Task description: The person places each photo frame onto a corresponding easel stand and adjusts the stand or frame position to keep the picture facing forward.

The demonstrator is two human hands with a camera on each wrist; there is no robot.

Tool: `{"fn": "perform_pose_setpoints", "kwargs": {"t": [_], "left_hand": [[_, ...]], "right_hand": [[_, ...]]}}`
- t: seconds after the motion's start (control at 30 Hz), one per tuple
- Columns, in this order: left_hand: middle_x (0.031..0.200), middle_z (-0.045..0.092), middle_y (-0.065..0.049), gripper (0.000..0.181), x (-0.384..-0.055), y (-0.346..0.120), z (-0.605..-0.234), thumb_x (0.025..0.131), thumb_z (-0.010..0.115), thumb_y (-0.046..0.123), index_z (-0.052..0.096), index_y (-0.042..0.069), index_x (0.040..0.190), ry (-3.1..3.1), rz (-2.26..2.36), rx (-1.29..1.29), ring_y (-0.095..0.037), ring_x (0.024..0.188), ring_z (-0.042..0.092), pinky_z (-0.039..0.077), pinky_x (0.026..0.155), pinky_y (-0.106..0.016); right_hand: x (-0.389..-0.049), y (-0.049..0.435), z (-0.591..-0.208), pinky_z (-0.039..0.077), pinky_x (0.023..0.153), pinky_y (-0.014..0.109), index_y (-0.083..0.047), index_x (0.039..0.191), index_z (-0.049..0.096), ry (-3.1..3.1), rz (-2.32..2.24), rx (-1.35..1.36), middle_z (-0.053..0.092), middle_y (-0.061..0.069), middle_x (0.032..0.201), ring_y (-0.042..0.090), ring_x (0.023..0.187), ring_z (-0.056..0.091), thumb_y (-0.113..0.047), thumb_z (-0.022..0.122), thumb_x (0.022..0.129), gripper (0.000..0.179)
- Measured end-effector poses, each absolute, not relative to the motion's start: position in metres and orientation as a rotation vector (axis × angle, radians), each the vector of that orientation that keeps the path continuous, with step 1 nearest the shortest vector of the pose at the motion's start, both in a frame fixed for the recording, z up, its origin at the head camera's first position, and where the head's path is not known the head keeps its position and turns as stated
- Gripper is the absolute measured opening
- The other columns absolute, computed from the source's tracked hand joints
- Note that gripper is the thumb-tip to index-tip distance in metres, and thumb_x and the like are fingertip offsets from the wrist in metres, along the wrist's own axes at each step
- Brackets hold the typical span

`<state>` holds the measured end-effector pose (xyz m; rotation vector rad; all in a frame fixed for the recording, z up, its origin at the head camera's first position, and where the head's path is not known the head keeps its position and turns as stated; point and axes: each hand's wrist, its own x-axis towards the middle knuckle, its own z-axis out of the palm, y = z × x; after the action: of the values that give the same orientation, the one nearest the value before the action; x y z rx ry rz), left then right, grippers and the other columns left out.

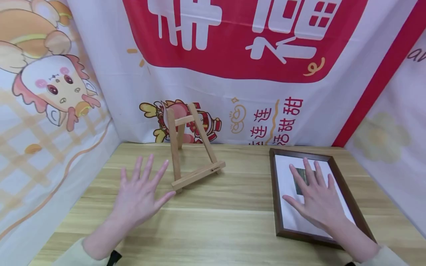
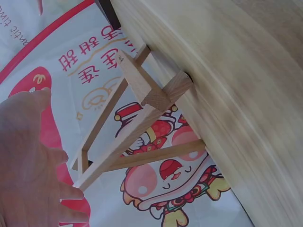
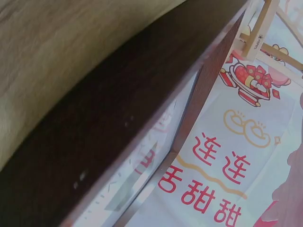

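Note:
A small wooden easel (image 1: 196, 173) stands at the back left of the table, its ledge facing the front. My left hand (image 1: 136, 195) is held with fingers spread just left of the easel, the thumb tip overlapping the ledge's end in the head view. In the left wrist view the easel (image 2: 128, 137) appears beside that hand (image 2: 28, 161), whose palm holds nothing. A dark brown picture frame (image 1: 277, 199) lies flat at the right, with a white mat and a small dark picture. Over it my right hand (image 1: 319, 203) spreads its fingers, partly covering the picture.
The wood-grain table (image 1: 213, 229) meets a white printed cloth (image 1: 226, 111) with a red panel along its back. Another patterned cloth (image 1: 40, 147) hangs at the left side, and a pale one (image 1: 392, 147) at the right, near the picture frame.

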<state>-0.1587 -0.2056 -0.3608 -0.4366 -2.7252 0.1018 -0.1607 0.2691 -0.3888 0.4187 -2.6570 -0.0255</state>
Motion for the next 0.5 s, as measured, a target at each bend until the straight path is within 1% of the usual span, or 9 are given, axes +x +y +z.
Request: {"fn": "perform_pose_setpoints", "kwargs": {"t": [0.1, 0.2, 0.3, 0.4, 0.5], "left_hand": [[0.16, 0.006, -0.019, 0.084, -0.161, -0.202, -0.359, 0.09, 0.039, 0.073, 0.014, 0.029, 0.157, -2.716, 0.08, -0.448, -0.045, 0.143, 0.005, -0.002, 0.106, -0.072], [0.16, 0.005, -0.018, 0.084, -0.165, -0.196, -0.356, 0.09, 0.041, 0.072, 0.017, 0.028, 0.157, -2.722, 0.06, -0.455, -0.045, 0.143, 0.005, -0.001, 0.106, -0.072], [0.16, 0.002, -0.017, 0.084, -0.17, -0.189, -0.351, 0.09, 0.043, 0.071, 0.016, 0.028, 0.157, -2.734, 0.06, -0.463, -0.044, 0.143, 0.002, -0.001, 0.106, -0.072], [0.16, 0.0, -0.016, 0.085, -0.174, -0.18, -0.347, 0.09, 0.042, 0.071, 0.012, 0.029, 0.157, -2.751, 0.079, -0.47, -0.043, 0.143, -0.001, -0.002, 0.106, -0.071], [0.16, 0.001, -0.016, 0.085, -0.179, -0.171, -0.344, 0.09, 0.037, 0.073, 0.011, 0.029, 0.157, -2.767, 0.075, -0.482, -0.042, 0.143, -0.003, -0.007, 0.107, -0.069]], "right_hand": [[-0.162, 0.272, -0.386, 0.016, 0.102, 0.076, -0.021, 0.156, 0.022, -2.668, -0.034, 0.419, 0.009, 0.02, 0.16, 0.047, 0.141, 0.01, -0.065, 0.058, 0.083, 0.092], [-0.163, 0.275, -0.382, 0.014, 0.104, 0.075, -0.021, 0.156, 0.021, -2.686, -0.042, 0.407, 0.006, 0.019, 0.16, 0.045, 0.142, 0.007, -0.062, 0.06, 0.082, 0.094], [-0.165, 0.279, -0.379, 0.012, 0.104, 0.075, -0.023, 0.157, 0.018, -2.694, -0.04, 0.399, 0.005, 0.019, 0.16, 0.046, 0.142, 0.006, -0.061, 0.062, 0.081, 0.095], [-0.166, 0.283, -0.378, 0.012, 0.103, 0.076, -0.023, 0.157, 0.015, -2.703, -0.043, 0.399, 0.006, 0.02, 0.16, 0.048, 0.141, 0.008, -0.062, 0.061, 0.082, 0.096], [-0.168, 0.287, -0.378, 0.015, 0.102, 0.077, -0.023, 0.157, 0.015, -2.706, -0.059, 0.4, 0.007, 0.021, 0.159, 0.049, 0.14, 0.009, -0.062, 0.06, 0.083, 0.096]]}}
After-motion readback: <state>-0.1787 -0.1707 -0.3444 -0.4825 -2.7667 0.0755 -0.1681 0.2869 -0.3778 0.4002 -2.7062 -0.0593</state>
